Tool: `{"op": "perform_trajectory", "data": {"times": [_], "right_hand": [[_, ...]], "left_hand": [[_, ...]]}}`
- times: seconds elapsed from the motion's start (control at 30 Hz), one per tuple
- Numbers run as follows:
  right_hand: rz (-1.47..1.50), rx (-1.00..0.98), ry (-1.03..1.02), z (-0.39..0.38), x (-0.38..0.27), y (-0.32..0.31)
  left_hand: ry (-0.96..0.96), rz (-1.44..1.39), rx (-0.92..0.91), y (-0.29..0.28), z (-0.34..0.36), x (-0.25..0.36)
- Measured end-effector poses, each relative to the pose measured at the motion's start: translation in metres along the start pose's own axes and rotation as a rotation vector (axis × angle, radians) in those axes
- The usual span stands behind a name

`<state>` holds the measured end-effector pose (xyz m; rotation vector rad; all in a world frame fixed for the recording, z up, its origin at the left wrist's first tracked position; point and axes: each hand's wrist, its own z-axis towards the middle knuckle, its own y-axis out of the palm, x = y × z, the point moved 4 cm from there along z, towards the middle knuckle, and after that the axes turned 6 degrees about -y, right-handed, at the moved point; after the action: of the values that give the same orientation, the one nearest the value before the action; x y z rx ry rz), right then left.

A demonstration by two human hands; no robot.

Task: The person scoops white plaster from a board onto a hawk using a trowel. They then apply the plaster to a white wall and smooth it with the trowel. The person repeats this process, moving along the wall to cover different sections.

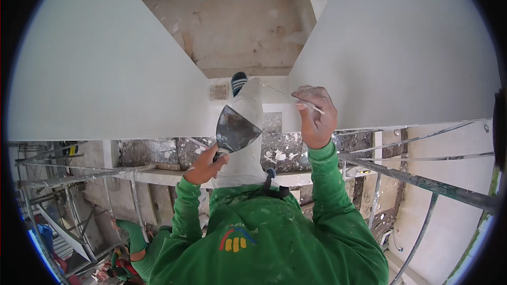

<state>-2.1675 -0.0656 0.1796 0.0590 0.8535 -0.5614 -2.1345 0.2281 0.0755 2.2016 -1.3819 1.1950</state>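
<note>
My left hand (205,167) is closed round the handle of a putty knife (236,130). Its wide, grey-smeared metal blade points up, in front of my pale trouser leg. Raised to the right, near the right-hand white wall, my right hand (320,116) is closed in a pinch. Between its thumb and fingers is a thin, pale flat piece (311,105), seen edge-on; its kind I cannot make out. A fine line runs from near that hand toward my leg. The two hands are apart.
Smooth white walls (100,63) (401,53) flank an opening onto a dusty floor (237,26). My striped shoe (238,82) rests on the ledge. Metal scaffold bars (422,182) cross both sides. Far below, left, is a person in green (150,250).
</note>
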Motion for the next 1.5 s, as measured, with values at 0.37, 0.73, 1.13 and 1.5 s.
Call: {"op": "perform_trajectory", "data": {"times": [0.37, 0.73, 1.13, 1.5], "right_hand": [[0.457, -0.111, 0.731, 0.183, 0.136, 0.033], [-0.136, -0.928, 0.482, 0.376, 0.098, 0.008], [0.963, 0.552, -0.035, 0.509, 0.126, -0.052], [0.253, -0.009, -0.211, 0.659, 0.278, -0.137]], "left_hand": [[0.001, -0.206, -0.344, -0.092, 0.084, 0.165], [0.166, -0.282, -0.475, -0.196, 0.056, 0.347], [0.505, -1.012, -0.477, -0.21, 0.194, 0.517], [0.532, -0.889, -0.68, -0.284, 0.363, 0.663]]}}
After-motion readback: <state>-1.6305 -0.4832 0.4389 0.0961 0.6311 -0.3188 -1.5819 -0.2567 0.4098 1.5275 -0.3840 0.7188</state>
